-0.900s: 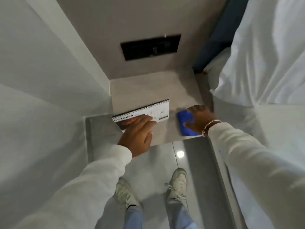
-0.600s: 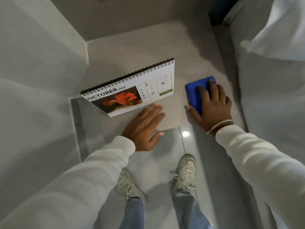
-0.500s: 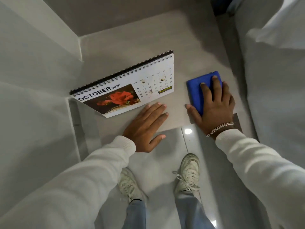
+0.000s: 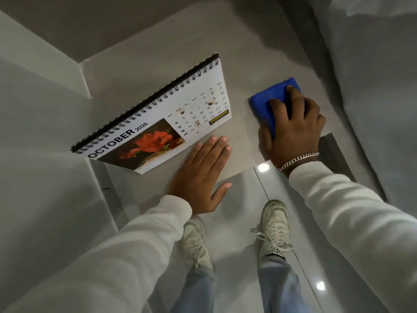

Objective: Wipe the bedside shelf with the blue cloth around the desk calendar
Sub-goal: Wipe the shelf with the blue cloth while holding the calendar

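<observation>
A spiral-bound desk calendar [image 4: 158, 118], open to October with a red flower picture, stands on the left half of the grey bedside shelf [image 4: 243, 71]. My left hand [image 4: 203, 175] lies flat with fingers spread at the shelf's front edge, just below the calendar's right part and holding nothing. A folded blue cloth [image 4: 268, 102] rests on the shelf to the calendar's right. My right hand [image 4: 293, 129] presses down on the cloth, fingers over its near half.
A pale wall closes the shelf's left side, and a grey back wall rises behind it. White bedding [image 4: 372, 98] borders the shelf on the right. Below the front edge is glossy tiled floor [image 4: 237, 222] with my white sneakers [image 4: 274, 227].
The view has tilted down and come closer to the shelf. My left hand came off the calendar and now lies flat in front of it. My right hand stays on the cloth.
</observation>
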A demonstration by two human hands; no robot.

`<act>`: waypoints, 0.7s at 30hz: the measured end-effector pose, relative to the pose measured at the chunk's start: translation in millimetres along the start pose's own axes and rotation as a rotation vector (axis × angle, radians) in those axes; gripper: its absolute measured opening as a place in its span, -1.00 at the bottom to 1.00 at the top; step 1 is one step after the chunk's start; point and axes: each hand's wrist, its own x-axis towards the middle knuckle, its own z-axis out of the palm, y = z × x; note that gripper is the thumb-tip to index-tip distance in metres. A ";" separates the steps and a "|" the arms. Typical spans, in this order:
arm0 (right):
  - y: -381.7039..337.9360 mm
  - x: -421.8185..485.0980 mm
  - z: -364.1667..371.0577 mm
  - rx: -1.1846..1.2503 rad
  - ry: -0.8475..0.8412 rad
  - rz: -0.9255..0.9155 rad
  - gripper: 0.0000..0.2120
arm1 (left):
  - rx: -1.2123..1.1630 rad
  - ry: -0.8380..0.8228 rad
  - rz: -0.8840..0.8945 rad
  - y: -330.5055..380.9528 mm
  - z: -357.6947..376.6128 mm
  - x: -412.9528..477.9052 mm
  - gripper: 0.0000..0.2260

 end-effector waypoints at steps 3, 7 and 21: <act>-7.6 -8.1 -2.1 0.010 0.010 0.029 -0.65 | -0.049 -0.006 0.004 -0.1 -2.3 -0.4 -0.38; -11.1 -24.3 -7.3 -0.020 -0.007 -0.017 -0.76 | -0.185 -0.061 0.025 -0.7 -21.1 -8.4 -0.43; -36.7 -61.9 -46.8 0.260 -0.277 0.064 -0.65 | 0.089 -0.024 0.346 -53.0 -213.8 3.9 -0.48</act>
